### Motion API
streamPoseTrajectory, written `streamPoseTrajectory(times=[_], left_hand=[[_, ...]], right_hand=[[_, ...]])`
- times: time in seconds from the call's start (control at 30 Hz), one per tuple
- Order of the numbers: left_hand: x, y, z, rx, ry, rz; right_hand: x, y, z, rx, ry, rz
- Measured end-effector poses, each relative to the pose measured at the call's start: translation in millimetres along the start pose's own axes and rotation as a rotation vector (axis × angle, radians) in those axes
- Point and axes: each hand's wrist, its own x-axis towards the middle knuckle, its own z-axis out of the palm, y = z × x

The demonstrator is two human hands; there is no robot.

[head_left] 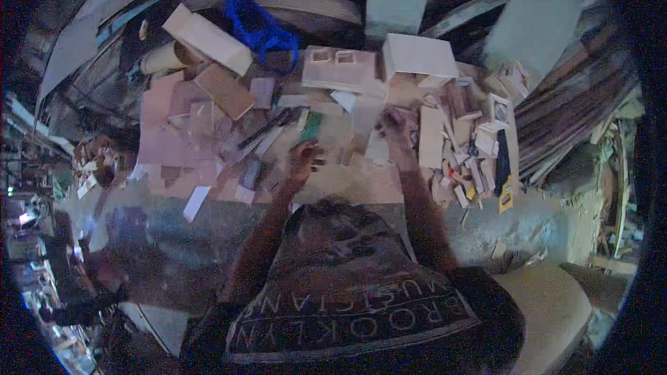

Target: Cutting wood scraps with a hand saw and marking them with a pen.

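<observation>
Cluttered with wood offcuts and cardboard, the counter (361, 184) fills the dim, blurred view — planks lean behind it. The left hand (303, 156) hovers over the scraps with its fingers (314, 147) loosely curled, just below a small green piece (312, 125); whether they hold anything cannot be told. The right hand (394, 125) reaches among pale wood strips (431, 137) — its grip is too blurred to read. A white box (419, 55) and a blue bag (256, 24) lie farther back.
</observation>
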Motion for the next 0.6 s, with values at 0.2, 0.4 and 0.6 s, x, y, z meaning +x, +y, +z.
streamPoseTrajectory(times=[0.2, 0.4, 0.6], left_hand=[[-14, -55, -68, 1.388, 0.444, 1.195], [-38, -91, -60, 1.056, 0.516, 0.807], [-241, -212, -12, 0.346, 0.695, 0.324]], right_hand=[[178, -36, -160, 0.078, 0.067, 0.05], [307, -23, -247, -0.851, 0.279, -0.7], [266, 12, -156, 0.007, -0.04, -0.44]])
